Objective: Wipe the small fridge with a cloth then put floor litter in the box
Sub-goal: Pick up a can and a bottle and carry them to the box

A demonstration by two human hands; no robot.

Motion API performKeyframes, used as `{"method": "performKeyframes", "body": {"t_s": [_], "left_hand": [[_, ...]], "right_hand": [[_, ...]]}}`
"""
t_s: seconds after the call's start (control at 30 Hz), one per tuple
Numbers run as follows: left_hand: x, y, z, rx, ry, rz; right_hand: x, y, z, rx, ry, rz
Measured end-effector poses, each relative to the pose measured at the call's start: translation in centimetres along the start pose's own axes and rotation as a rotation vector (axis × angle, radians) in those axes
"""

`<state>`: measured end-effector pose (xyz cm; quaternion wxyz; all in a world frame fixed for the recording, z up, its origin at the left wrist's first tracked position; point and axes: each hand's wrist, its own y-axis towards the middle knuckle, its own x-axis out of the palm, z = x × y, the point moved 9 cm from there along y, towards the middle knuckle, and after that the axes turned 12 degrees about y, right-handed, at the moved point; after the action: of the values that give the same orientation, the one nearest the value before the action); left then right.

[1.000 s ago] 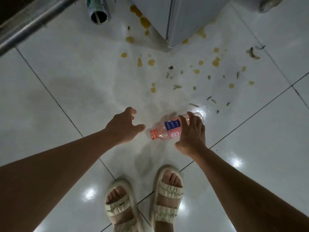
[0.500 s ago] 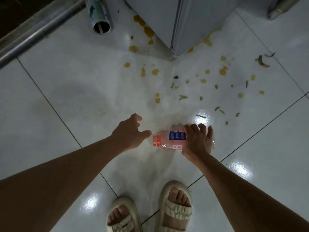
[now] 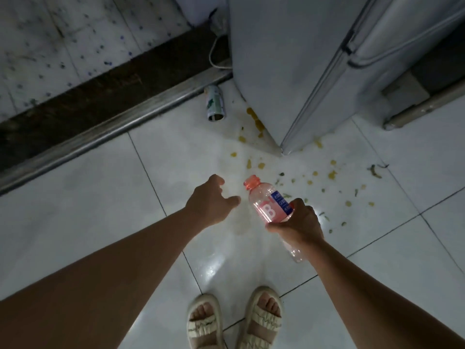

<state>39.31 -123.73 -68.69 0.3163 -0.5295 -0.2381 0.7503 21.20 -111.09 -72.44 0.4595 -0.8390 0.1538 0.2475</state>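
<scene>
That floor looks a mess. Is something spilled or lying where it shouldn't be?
Yes. Yellow blobs and green scraps are scattered over the white tiles by the fridge corner, and a can lies tipped on its side near the metal rail. The right hand grips a pink bottle.

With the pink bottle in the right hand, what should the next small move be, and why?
Probably reach the left hand toward the can lying by the metal rail. The right hand already grips the pink bottle off the floor, the left holds nothing, and no box shows in view, so gathering the other large piece of litter first seems sensible.
</scene>
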Motion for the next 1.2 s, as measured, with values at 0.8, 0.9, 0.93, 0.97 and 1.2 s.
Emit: {"method": "performKeyframes", "body": {"t_s": [0.8,0.9,0.93,0.97,1.2], "left_hand": [[-12.3,16.8,-3.3,0.093,0.133,-0.133],[-11.9,20.9,-3.2,0.132,0.207,-0.102],[-11.7,22.4,-3.2,0.142,0.223,-0.089],[-11.3,23.9,-3.1,0.151,0.239,-0.075],[-8.9,32.9,-2.3,0.205,0.38,0.033]], "right_hand": [[6.1,5.8,-14.8,0.237,0.445,0.281],[7.6,8.3,-14.7,0.245,0.51,0.31],[8.1,9.2,-14.5,0.239,0.517,0.315],[8.5,10.2,-14.3,0.234,0.518,0.316],[11.7,17.5,-11.6,0.208,0.565,0.36]]}}
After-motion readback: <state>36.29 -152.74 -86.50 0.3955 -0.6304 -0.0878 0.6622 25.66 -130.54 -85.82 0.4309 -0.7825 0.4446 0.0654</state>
